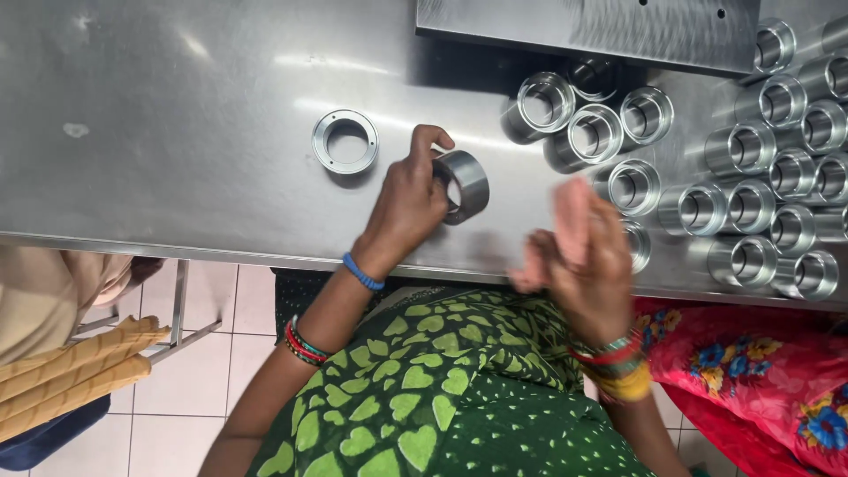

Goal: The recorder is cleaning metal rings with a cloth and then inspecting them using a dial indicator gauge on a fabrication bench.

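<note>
right hand (583,256) motion-blurred, edge cylinders (835,35) cropped

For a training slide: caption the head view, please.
Left hand grips a metal sleeve on the steel table; right hand blurred.

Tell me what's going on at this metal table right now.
A person in green clothing stands at a steel table. Their left hand grips a short metal sleeve tipped on its side on the table. The right hand is blurred, open and empty, just above the table edge next to a cluster of similar metal sleeves standing to the right. A flat metal ring lies alone to the left of the held sleeve, and a steel block sits at the back.
</note>
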